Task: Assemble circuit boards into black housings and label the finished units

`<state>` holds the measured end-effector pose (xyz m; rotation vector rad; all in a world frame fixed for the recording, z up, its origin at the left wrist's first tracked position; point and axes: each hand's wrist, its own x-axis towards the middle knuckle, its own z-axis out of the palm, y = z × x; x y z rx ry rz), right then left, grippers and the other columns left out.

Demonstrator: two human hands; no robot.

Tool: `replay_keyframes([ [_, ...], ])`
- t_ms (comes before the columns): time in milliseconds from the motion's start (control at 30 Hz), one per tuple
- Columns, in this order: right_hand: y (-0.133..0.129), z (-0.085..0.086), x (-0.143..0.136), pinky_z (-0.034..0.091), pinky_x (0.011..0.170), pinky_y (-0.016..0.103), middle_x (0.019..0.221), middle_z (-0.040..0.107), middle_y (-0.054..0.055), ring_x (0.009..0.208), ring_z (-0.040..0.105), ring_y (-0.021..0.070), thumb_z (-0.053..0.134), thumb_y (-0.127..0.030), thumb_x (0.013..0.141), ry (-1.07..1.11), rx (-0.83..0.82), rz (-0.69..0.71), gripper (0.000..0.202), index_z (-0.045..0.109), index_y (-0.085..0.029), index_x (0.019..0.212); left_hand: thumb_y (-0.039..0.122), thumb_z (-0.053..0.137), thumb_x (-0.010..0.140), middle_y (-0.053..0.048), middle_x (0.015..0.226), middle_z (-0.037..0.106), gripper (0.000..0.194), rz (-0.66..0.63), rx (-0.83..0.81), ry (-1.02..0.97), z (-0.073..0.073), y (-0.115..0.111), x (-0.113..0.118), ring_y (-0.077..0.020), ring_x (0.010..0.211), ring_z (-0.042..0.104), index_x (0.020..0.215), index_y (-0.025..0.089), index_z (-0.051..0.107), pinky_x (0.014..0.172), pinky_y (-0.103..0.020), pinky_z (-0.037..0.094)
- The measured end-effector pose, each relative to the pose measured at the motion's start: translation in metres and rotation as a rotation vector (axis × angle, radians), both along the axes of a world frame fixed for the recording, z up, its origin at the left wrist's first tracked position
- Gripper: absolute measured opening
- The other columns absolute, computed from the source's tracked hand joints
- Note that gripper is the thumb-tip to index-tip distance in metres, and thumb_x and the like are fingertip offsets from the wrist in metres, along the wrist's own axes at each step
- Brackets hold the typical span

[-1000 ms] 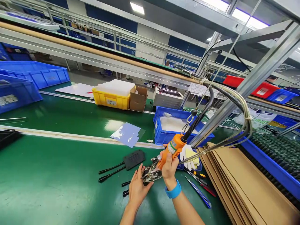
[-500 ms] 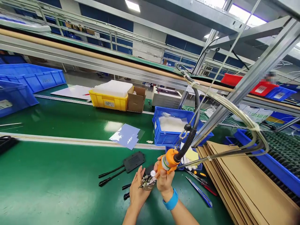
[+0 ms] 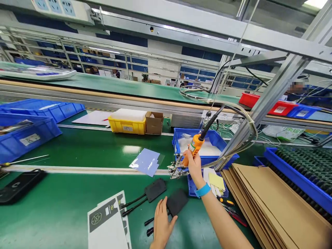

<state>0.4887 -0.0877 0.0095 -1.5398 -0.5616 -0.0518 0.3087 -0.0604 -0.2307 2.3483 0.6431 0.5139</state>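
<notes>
My right hand (image 3: 194,166), with a blue band at the wrist, grips an orange power screwdriver (image 3: 196,142) that hangs from a black cable. Metal fittings (image 3: 176,168) at its lower end are over the front of a blue bin. My left hand (image 3: 163,221) lies low on the green bench, fingers stretched out, against the near left edge of a black flat box (image 3: 177,201); it partly covers that box's cables. Left of it rests a second black box (image 3: 155,190) with two plugged leads. White printed sheets (image 3: 107,221) lie farther left.
The blue bin (image 3: 206,159) stands behind the screwdriver, with a small blue tray (image 3: 192,186) in front. Cardboard sheets (image 3: 259,193) are stacked at right beside a metal post (image 3: 261,97). Pliers (image 3: 236,214), blue-white film (image 3: 146,160) and a black case (image 3: 20,186) lie about.
My right hand has lifted the screwdriver up and away from the near black box. My left hand has moved lower, its fingers now at the box's edge. Printed sheets have come into view.
</notes>
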Motion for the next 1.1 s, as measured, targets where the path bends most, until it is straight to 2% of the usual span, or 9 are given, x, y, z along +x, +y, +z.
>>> replay_keyframes([
  [133, -0.027, -0.018, -0.007, 0.047, 0.086, 0.042, 0.099, 0.065, 0.01, 0.093, 0.059, 0.0262, 0.062, -0.048, 0.076, -0.035, -0.199, -0.019, 0.043, 0.061, -0.017, 0.105, 0.026, 0.048, 0.083, -0.015, 0.124, 0.06, 0.051, 0.021, 0.036, 0.021, 0.011, 0.014, -0.009, -0.0313, 0.118, 0.054, 0.132, 0.011, 0.045, 0.099, -0.046, 0.046],
  [233, -0.054, -0.067, -0.041, 0.048, 0.086, 0.041, 0.11, 0.064, 0.014, 0.095, 0.062, 0.0261, 0.041, -0.044, 0.086, 0.015, -0.676, -0.017, 0.05, 0.052, -0.015, 0.127, 0.014, 0.04, 0.084, -0.016, 0.128, 0.055, 0.051, 0.054, 0.069, 0.044, 0.024, 0.051, -0.009, -0.0307, 0.122, 0.05, 0.134, 0.009, 0.041, 0.104, -0.047, 0.04],
  [333, -0.061, -0.129, -0.087, 0.049, 0.082, 0.048, 0.104, 0.065, 0.026, 0.092, 0.065, 0.0371, 0.056, -0.034, 0.072, 0.131, -0.868, -0.029, 0.056, 0.06, -0.002, 0.118, 0.006, 0.052, 0.07, -0.019, 0.14, 0.044, 0.068, 0.05, 0.084, 0.087, 0.033, 0.095, -0.003, -0.0377, 0.133, 0.035, 0.137, 0.006, 0.039, 0.11, -0.053, 0.029],
  [433, -0.043, -0.181, -0.12, 0.047, 0.083, 0.051, 0.129, 0.051, 0.033, 0.112, 0.055, 0.0433, 0.055, -0.038, 0.075, 0.152, -1.124, -0.209, 0.073, 0.045, 0.004, 0.134, 0.0, 0.06, 0.056, -0.016, 0.132, 0.052, 0.083, -0.029, 0.061, 0.129, 0.036, 0.122, 0.006, -0.0371, 0.125, 0.044, 0.136, 0.009, 0.041, 0.105, -0.049, 0.037],
  [533, -0.016, -0.209, -0.131, 0.042, 0.09, 0.054, 0.141, 0.037, 0.036, 0.12, 0.048, 0.0451, 0.052, -0.051, 0.08, 0.072, -1.275, -0.437, 0.082, 0.038, 0.004, 0.139, 0.003, 0.062, 0.056, -0.011, 0.119, 0.059, 0.082, -0.071, 0.042, 0.131, 0.04, 0.126, 0.011, -0.0318, 0.111, 0.053, 0.135, 0.015, 0.043, 0.097, -0.043, 0.044],
  [700, -0.003, -0.226, -0.13, 0.039, 0.091, 0.052, 0.142, 0.035, 0.035, 0.118, 0.05, 0.0431, 0.057, -0.05, 0.079, -0.082, -1.324, -0.515, 0.075, 0.043, -0.005, 0.138, 0.014, 0.059, 0.067, -0.011, 0.118, 0.054, 0.073, 0.023, 0.033, 0.071, 0.053, 0.108, 0.014, -0.0313, 0.11, 0.05, 0.136, 0.013, 0.037, 0.097, -0.045, 0.043],
  [900, -0.044, -0.236, -0.14, 0.046, 0.079, 0.052, 0.134, 0.049, 0.026, 0.108, 0.056, 0.0441, 0.067, -0.028, 0.064, -0.208, -1.293, -0.389, 0.074, 0.051, -0.02, 0.135, 0.026, 0.062, 0.076, -0.011, 0.11, 0.059, 0.06, 0.18, -0.034, 0.007, 0.071, 0.073, 0.009, -0.0299, 0.103, 0.058, 0.132, 0.013, 0.042, 0.088, -0.046, 0.049],
  [1000, -0.072, -0.234, -0.143, 0.047, 0.073, 0.054, 0.128, 0.056, 0.019, 0.101, 0.059, 0.0437, 0.067, -0.033, 0.064, -0.2, -1.182, -0.318, 0.067, 0.056, -0.029, 0.13, 0.031, 0.06, 0.087, -0.008, 0.11, 0.063, 0.035, 0.19, -0.04, -0.023, 0.084, 0.064, -0.015, -0.0229, 0.094, 0.063, 0.119, 0.019, 0.054, 0.08, -0.041, 0.053],
  [1100, -0.095, -0.222, -0.139, 0.044, 0.084, 0.059, 0.121, 0.06, 0.018, 0.106, 0.056, 0.0446, 0.067, -0.044, 0.067, 0.029, -0.859, -0.199, 0.058, 0.063, -0.028, 0.123, 0.034, 0.061, 0.089, -0.007, 0.117, 0.062, 0.028, 0.161, 0.019, -0.028, 0.105, 0.071, -0.064, -0.0247, 0.101, 0.061, 0.115, 0.021, 0.058, 0.08, -0.043, 0.054],
])
